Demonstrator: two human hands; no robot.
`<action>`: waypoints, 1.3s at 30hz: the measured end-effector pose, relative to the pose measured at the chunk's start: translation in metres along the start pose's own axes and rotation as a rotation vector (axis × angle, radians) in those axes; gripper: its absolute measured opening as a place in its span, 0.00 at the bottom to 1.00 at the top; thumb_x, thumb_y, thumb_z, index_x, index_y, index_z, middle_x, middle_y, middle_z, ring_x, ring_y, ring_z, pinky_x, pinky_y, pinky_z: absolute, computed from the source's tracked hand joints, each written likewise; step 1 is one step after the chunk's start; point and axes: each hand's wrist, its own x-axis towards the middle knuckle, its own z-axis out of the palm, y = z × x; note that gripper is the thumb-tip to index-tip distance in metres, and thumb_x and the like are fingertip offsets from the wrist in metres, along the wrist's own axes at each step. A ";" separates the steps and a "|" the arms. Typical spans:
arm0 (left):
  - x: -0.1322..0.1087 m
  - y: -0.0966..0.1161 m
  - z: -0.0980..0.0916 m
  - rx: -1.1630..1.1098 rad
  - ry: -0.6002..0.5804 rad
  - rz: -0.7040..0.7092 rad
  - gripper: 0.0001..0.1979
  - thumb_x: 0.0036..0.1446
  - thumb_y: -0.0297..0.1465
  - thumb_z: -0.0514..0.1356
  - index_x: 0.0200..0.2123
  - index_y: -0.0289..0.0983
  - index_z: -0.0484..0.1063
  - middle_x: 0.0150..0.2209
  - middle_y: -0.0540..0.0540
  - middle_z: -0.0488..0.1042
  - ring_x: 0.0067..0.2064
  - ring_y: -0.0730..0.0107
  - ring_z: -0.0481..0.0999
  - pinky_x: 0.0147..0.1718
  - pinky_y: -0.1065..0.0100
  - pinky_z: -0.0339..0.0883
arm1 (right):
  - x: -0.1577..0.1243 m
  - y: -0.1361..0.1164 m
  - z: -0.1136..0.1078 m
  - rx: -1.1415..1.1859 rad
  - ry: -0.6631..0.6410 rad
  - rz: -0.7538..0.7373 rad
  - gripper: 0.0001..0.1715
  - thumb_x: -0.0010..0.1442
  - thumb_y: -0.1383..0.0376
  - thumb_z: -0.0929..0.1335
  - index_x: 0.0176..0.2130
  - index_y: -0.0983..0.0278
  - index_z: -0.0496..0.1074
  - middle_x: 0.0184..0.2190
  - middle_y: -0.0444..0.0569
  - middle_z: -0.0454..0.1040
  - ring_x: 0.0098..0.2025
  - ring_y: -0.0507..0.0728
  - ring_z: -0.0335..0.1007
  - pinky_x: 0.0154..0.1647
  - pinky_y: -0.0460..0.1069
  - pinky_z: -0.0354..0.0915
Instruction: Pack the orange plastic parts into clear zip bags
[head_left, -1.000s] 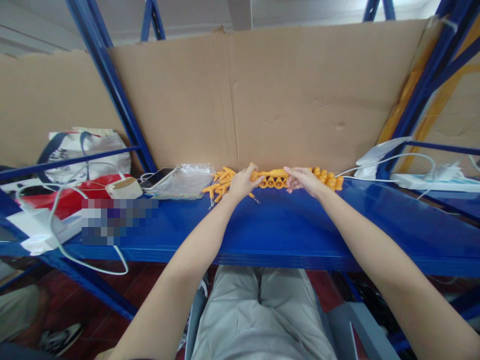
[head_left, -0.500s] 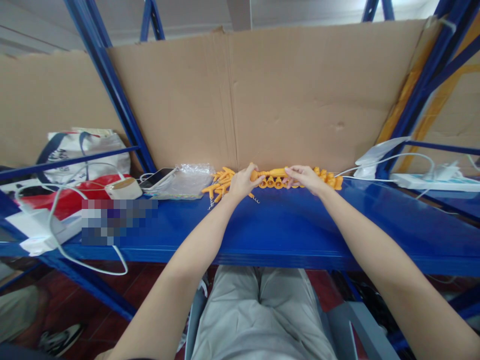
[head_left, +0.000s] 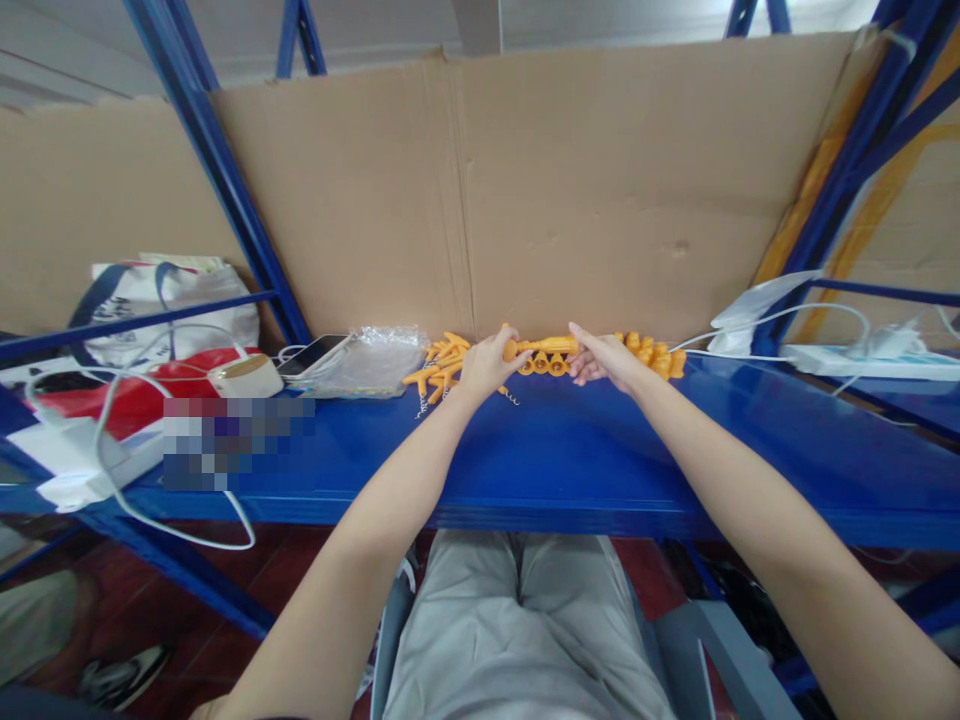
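Note:
My left hand (head_left: 487, 362) is closed on one end of a long orange corkscrew piece (head_left: 547, 346), held level near the cardboard. At its other end my right hand (head_left: 606, 358) has its fingers apart, the thumb raised; whether a fingertip still touches the piece I cannot tell. Below the piece, orange bell-shaped parts (head_left: 556, 365) with round openings stand in a row, partly hidden by my right hand. More orange parts (head_left: 660, 357) lie right of that hand. Left of my left hand is a pile of orange T-shaped corkscrew handles (head_left: 439, 368) with metal spirals.
A cardboard sheet (head_left: 600, 190) rises behind the blue shelf (head_left: 555, 450). Toward the left lie a clear plastic bag (head_left: 375, 362), a phone (head_left: 319, 355), a white charger (head_left: 246, 378) and cables. A power strip (head_left: 870, 362) is at the right. A person's shoe shows below left.
My right hand has loosened from the corkscrew piece, its fingers spreading and its thumb lifting. My left hand keeps its hold at nearly the same place.

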 end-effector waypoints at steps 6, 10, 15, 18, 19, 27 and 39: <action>0.000 -0.003 -0.001 -0.027 -0.015 -0.052 0.14 0.59 0.43 0.58 0.42 0.40 0.66 0.35 0.48 0.76 0.36 0.65 0.76 0.35 0.69 0.63 | 0.002 0.003 -0.012 0.075 -0.154 -0.050 0.15 0.61 0.54 0.68 0.41 0.63 0.71 0.34 0.51 0.79 0.23 0.51 0.72 0.29 0.49 0.73; 0.001 -0.003 -0.001 -0.033 -0.033 -0.063 0.14 0.59 0.43 0.58 0.43 0.40 0.66 0.35 0.47 0.77 0.37 0.64 0.76 0.37 0.68 0.64 | 0.001 0.003 -0.009 0.120 -0.149 -0.070 0.11 0.61 0.62 0.69 0.43 0.63 0.70 0.34 0.49 0.78 0.24 0.49 0.71 0.30 0.48 0.74; 0.000 -0.001 0.001 -0.076 -0.058 -0.051 0.19 0.61 0.41 0.56 0.53 0.40 0.63 0.42 0.44 0.77 0.43 0.63 0.76 0.40 0.67 0.66 | 0.005 0.003 -0.010 0.171 -0.054 -0.145 0.09 0.60 0.63 0.69 0.40 0.63 0.69 0.32 0.47 0.77 0.22 0.48 0.70 0.31 0.48 0.74; -0.001 -0.002 0.003 -0.101 -0.073 -0.060 0.25 0.62 0.38 0.55 0.60 0.40 0.56 0.45 0.44 0.76 0.45 0.63 0.76 0.42 0.66 0.67 | 0.019 0.011 -0.020 0.114 0.101 -0.243 0.14 0.56 0.60 0.71 0.41 0.62 0.67 0.33 0.47 0.77 0.25 0.50 0.72 0.33 0.49 0.74; -0.001 -0.004 0.003 -0.098 -0.080 -0.066 0.25 0.62 0.37 0.55 0.61 0.40 0.56 0.46 0.43 0.76 0.46 0.63 0.76 0.43 0.66 0.67 | 0.025 0.016 -0.025 0.080 0.174 -0.282 0.16 0.56 0.59 0.71 0.41 0.62 0.67 0.34 0.47 0.77 0.26 0.51 0.73 0.34 0.50 0.74; 0.002 -0.015 0.011 0.004 -0.214 -0.055 0.12 0.60 0.30 0.55 0.45 0.36 0.72 0.46 0.42 0.76 0.49 0.62 0.75 0.48 0.65 0.67 | 0.044 0.048 -0.058 -0.695 0.525 -0.615 0.20 0.54 0.61 0.69 0.47 0.62 0.66 0.42 0.55 0.77 0.39 0.62 0.74 0.43 0.59 0.69; 0.001 -0.012 0.008 0.051 -0.345 -0.043 0.11 0.59 0.33 0.54 0.39 0.38 0.76 0.42 0.44 0.79 0.45 0.64 0.77 0.45 0.67 0.68 | 0.036 0.057 -0.052 -1.199 0.507 -0.526 0.19 0.60 0.67 0.61 0.50 0.65 0.67 0.46 0.59 0.75 0.48 0.66 0.70 0.53 0.61 0.59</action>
